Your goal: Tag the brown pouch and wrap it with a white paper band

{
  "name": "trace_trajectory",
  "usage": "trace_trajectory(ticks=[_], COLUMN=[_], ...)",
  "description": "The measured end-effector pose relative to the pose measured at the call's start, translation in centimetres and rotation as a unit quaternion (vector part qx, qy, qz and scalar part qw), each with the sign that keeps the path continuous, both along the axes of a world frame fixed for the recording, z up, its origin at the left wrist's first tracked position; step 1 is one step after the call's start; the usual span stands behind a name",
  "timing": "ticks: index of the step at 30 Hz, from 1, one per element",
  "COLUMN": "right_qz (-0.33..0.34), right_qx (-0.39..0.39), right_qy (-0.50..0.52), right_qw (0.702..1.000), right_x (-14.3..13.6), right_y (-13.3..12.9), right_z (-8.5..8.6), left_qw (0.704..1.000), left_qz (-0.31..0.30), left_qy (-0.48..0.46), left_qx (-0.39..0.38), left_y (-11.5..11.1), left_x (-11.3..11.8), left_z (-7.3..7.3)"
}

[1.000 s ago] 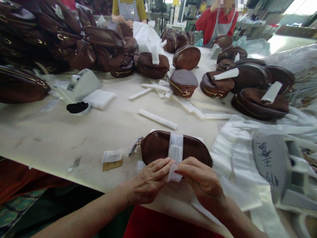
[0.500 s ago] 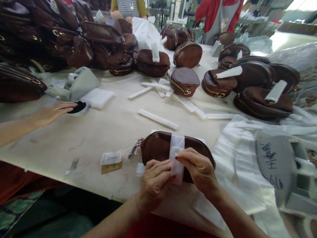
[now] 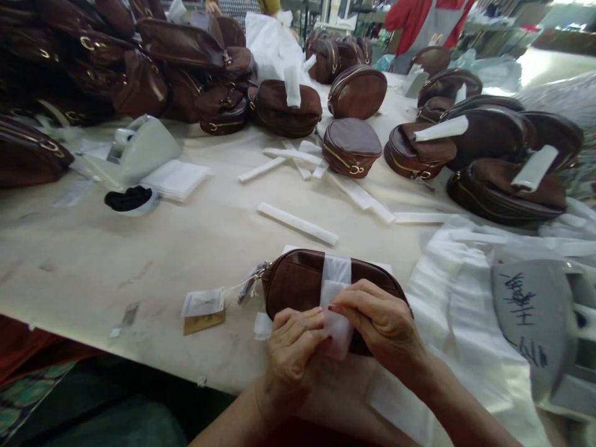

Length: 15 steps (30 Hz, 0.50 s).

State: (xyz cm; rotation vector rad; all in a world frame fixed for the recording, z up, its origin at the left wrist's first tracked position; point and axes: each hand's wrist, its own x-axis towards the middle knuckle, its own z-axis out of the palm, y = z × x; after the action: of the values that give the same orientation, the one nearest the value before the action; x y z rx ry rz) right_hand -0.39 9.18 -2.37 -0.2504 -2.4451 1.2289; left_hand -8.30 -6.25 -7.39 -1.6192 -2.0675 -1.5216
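Note:
A dark brown leather bag (image 3: pixel 292 282) lies on the table in front of me, with a white paper strip (image 3: pixel 336 292) wrapped across its middle. My left hand (image 3: pixel 298 344) grips the strip's near left edge, its fingers curled and pressed on the bag. With thumb and fingertips pinched together, my right hand (image 3: pixel 379 316) holds the strip from the right. A tassel (image 3: pixel 251 282) hangs at the bag's left end, and a string runs from there to a white tag (image 3: pixel 203 303) over a brown tag (image 3: pixel 205 321).
Brown bags (image 3: pixel 181 46) are heaped at the back left, and several more stand at the right. A tape dispenser (image 3: pixel 135 149) and a stack of white sheets (image 3: pixel 177 179) lie at the left. At the right is a grey dispenser (image 3: pixel 531 323) with handwriting, beside white plastic bags (image 3: pixel 447 292).
The other person's hand at the left has gone from the black-and-white round object. My hands stay on the paper strip, with little movement. The view has shifted slightly.

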Motion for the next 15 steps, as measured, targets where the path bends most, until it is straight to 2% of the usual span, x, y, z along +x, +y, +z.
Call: trace_trajectory(ticks=[5, 11, 15], right_qz=[-0.051, -0.084, -0.093], right_qx=[0.043, 0.106, 0.121], right_qy=[0.024, -0.001, -0.003], right_qw=[0.997, 0.991, 0.988], right_x=[-0.3, -0.5, -0.6], right_y=[-0.3, -0.6, -0.9], right_z=[-1.8, -2.9, -3.3], left_qw=[1.000, 1.000, 0.997], left_qz=[0.000, 0.015, 0.023], left_qy=[-0.011, -0.011, 0.065], left_qx=[-0.009, -0.014, -0.045], left_y=[0.1, 0.3, 0.4], left_x=[0.0, 0.0, 0.2], left_z=[0.5, 0.2, 0.7])
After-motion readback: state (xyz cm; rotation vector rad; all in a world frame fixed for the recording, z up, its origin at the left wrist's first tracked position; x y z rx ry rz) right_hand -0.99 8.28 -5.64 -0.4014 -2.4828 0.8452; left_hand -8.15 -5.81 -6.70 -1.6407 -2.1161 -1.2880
